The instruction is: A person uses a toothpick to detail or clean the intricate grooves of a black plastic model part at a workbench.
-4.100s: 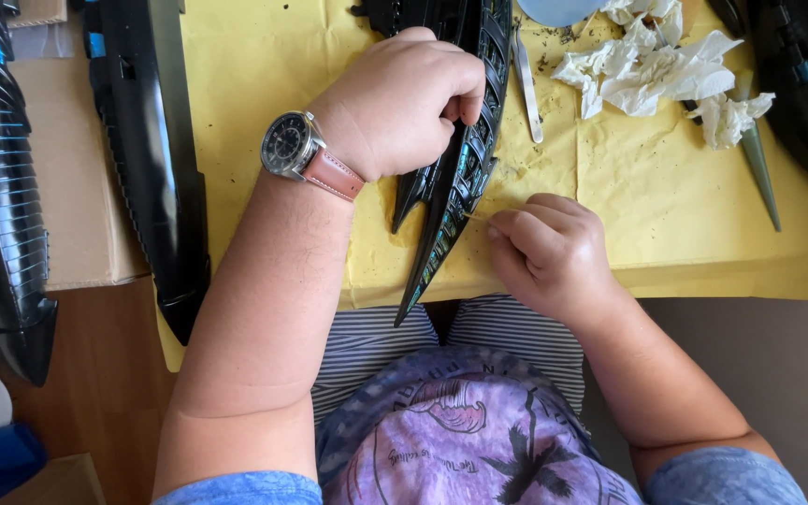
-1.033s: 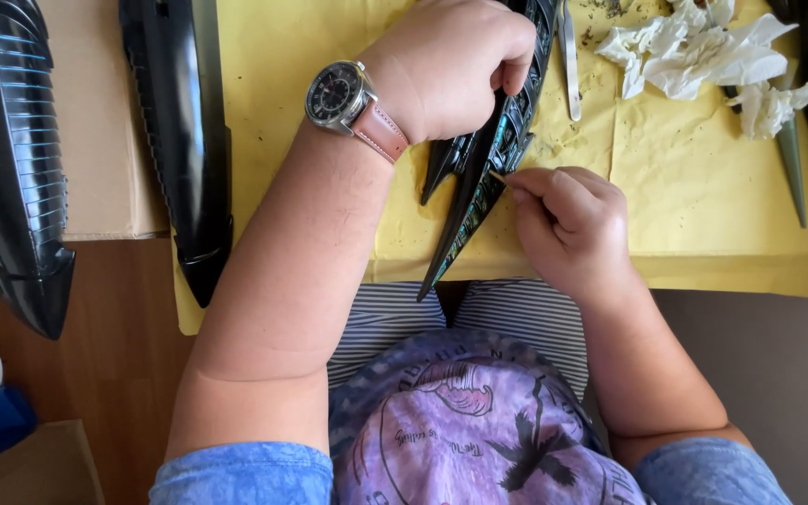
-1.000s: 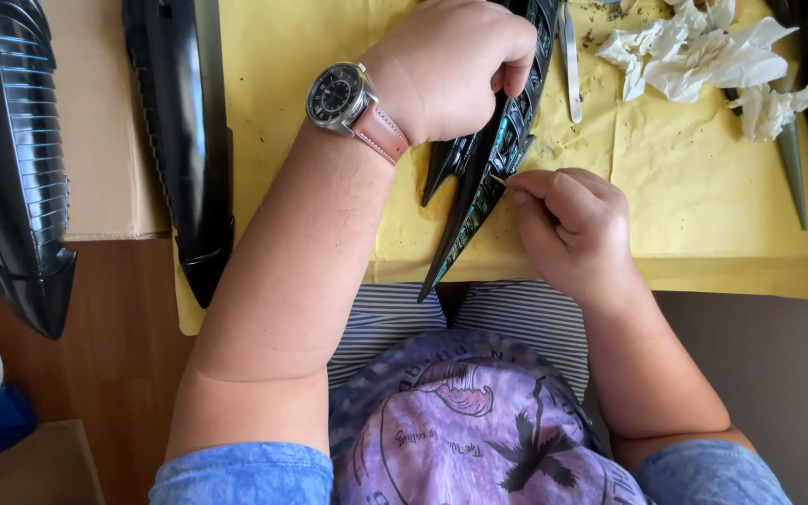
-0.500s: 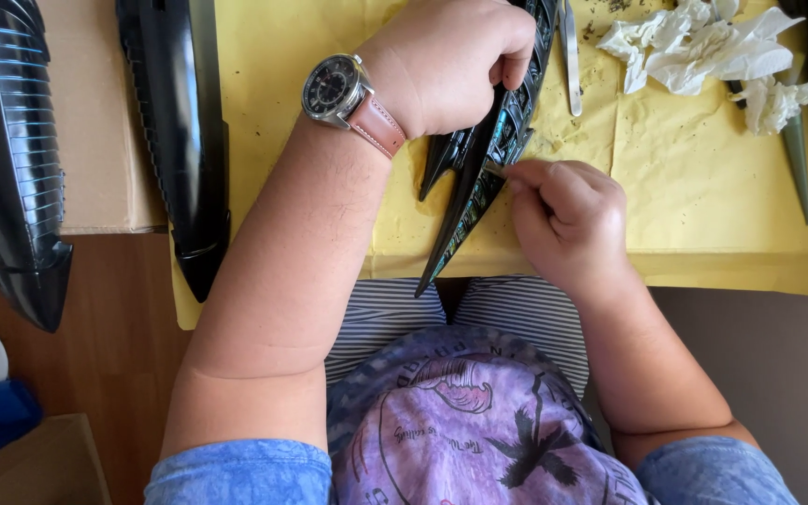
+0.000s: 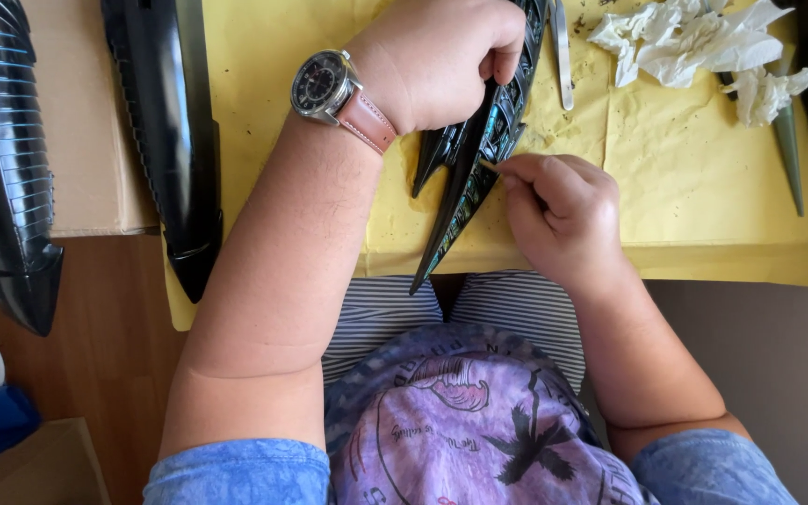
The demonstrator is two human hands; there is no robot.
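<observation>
- The left hand (image 5: 441, 61) clamps the black pointed plastic part (image 5: 469, 178) on the yellow paper (image 5: 685, 187), near the desk's edge.
- The right hand (image 5: 563, 215) has its fingers pinched narrow on a thin stick (image 5: 490, 165) at the part's edge.
- Best done with short, light strokes and a firm hold.

A glossy black pointed model part (image 5: 479, 159) with flecks of teal and green along its inner side is lying on mustard-yellow paper (image 5: 694, 206) that is showing small brown specks, beside crumpled white tissue (image 5: 685, 42) and a dull grey-green spike (image 5: 787, 150). Two more shiny black shells, one ribbed with fine pale lines (image 5: 2, 159) and one smooth (image 5: 165, 131), are sitting over tan cardboard (image 5: 86, 140) and a reddish-brown wooden surface (image 5: 114, 365). The wristwatch (image 5: 324, 82) is showing a dark dial in a silver case on a pinkish-tan strap, and the person is wearing a mottled purple shirt (image 5: 479, 421) with dark printed palm shapes, blue sleeves, and navy-and-white striped shorts (image 5: 516, 309).
</observation>
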